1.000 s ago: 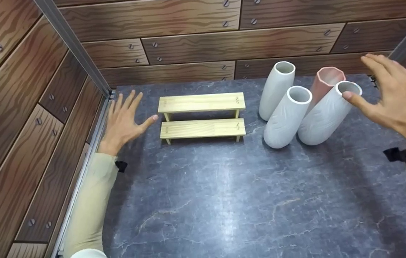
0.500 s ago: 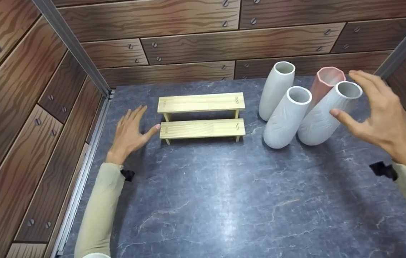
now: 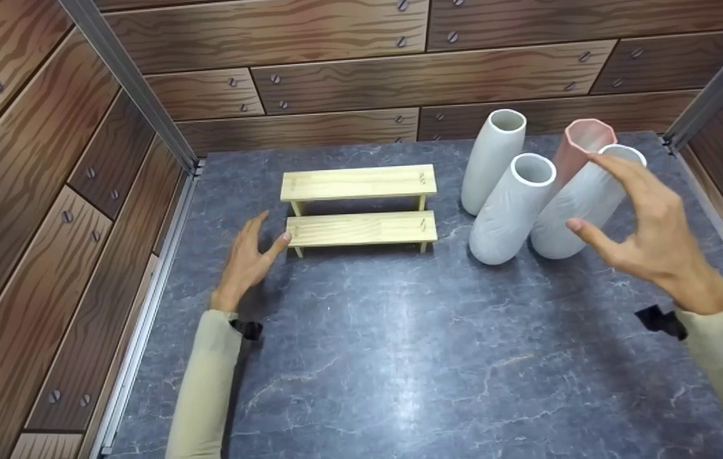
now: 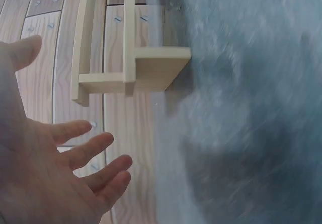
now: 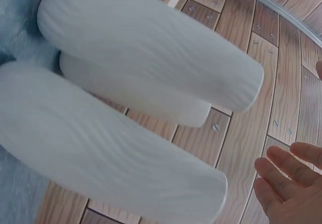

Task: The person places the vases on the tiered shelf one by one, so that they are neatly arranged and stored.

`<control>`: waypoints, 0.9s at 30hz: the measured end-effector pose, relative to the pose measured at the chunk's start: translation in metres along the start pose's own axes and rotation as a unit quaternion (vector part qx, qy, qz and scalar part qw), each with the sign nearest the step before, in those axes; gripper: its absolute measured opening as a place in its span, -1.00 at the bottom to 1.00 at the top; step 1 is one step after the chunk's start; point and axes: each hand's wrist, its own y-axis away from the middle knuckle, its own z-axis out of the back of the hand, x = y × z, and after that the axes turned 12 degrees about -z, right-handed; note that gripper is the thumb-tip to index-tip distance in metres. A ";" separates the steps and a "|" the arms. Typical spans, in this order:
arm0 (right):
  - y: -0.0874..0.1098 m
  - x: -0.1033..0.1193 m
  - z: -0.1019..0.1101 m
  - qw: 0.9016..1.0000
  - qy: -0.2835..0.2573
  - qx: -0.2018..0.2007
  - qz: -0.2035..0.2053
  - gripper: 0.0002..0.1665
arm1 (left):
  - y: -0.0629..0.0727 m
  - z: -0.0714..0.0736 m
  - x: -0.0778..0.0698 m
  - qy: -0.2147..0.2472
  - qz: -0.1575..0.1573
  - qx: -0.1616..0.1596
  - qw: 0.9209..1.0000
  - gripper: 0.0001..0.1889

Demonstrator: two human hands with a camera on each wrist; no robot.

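A pale two-step wooden stand [image 3: 361, 228] rests on the dark table. My left hand [image 3: 247, 264] is beside its left end, fingers spread and holding nothing. In the left wrist view a gap shows between that hand [image 4: 55, 168] and the stand [image 4: 129, 38]. To the right stand three white vases, a back one [image 3: 492, 166], a front one [image 3: 505, 220] and a right one [image 3: 569, 213], with a pink faceted vase [image 3: 572, 150] partly hidden behind. My right hand [image 3: 655, 236] hovers by the right white vase, thumb and fingers apart, covering part of it from the head camera.
The dark marbled tabletop [image 3: 361, 357] extends toward me. Wood-patterned panels [image 3: 336, 83] close off the back and both sides, with metal rails [image 3: 145, 319] along the edges. Beige sleeves [image 3: 202, 382] and black wrist straps are on both arms.
My left hand has come nearer me and to the right, closer to the lower step. The right hand has moved left and nearer me, beside the right white vase. Stand and vases stayed put.
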 end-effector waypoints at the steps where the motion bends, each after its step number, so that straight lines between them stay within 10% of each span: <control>1: 0.001 0.000 -0.002 1.000 -0.002 0.003 0.000 -0.01 | 0.001 -0.003 0.001 0.011 0.004 -0.005 1.000 -0.11; 27: 0.053 -0.033 -0.070 0.990 -0.075 -0.004 -0.116 0.08 | 0.003 -0.042 0.018 0.230 0.062 -0.081 0.968 -0.37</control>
